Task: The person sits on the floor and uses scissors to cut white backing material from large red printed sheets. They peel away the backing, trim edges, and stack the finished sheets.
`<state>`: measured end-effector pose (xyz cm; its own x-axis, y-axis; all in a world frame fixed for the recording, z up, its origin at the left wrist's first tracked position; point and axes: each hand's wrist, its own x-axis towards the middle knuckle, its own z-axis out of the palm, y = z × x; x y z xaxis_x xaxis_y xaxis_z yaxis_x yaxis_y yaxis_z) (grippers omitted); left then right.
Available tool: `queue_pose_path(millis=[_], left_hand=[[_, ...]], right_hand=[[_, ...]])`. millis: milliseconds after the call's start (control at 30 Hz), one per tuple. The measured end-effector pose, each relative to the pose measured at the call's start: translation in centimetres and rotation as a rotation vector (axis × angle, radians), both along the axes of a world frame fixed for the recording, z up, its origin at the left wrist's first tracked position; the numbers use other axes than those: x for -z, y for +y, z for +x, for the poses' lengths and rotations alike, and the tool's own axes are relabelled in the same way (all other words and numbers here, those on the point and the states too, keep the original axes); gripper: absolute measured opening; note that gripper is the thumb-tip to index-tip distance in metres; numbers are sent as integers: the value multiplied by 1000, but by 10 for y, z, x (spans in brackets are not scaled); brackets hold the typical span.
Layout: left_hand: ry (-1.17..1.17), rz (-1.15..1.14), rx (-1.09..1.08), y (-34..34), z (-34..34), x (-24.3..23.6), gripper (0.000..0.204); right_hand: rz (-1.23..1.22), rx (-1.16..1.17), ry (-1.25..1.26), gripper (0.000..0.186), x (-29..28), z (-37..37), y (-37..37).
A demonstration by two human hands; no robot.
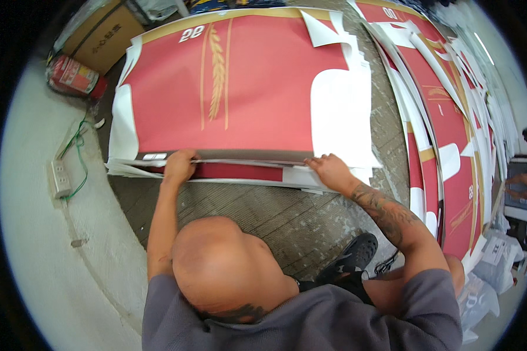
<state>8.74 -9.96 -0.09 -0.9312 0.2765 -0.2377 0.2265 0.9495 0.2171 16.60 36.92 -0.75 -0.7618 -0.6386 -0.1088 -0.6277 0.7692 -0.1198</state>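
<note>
A stack of large printed sheets (263, 88), red with white cut-out shapes, a gold band and a gold wheat-ear motif, lies on the floor in front of me. My left hand (181, 167) is closed on the near edge of the top sheet, left of its middle. Farther right along that edge, my right hand (332, 171) grips the sheet between thumb and fingers. The near edge is slightly raised between my hands, and a darker red sheet (237, 171) shows beneath it. At the far right corner a white flap (321, 30) is folded over.
More red and white sheets (445, 111) are piled along the right. A cardboard box (102, 35) and a red fire extinguisher (75, 76) stand at the back left. A white socket strip (60, 178) with a green cord is on the left wall. Plastic bags (498, 257) lie at the lower right.
</note>
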Motion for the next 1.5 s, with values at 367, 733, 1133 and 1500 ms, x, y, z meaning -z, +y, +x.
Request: queue_pose_path(millis=[367,733,1133,1500], left_hand=[[-128,-12,196,-18,80,-23,68],[-305,160,596,221,-45,-136,44],[-175,258,872,545,-60,-105,32],[-359,-121,718,613,102,69,147]], right_hand=[[-166,279,-733,51,-118,37,102],[-421,2229,-595,35,8,429,275],[-370,2409,-365,33,62,506,110],[-535,1618,776,31,29,225,439]])
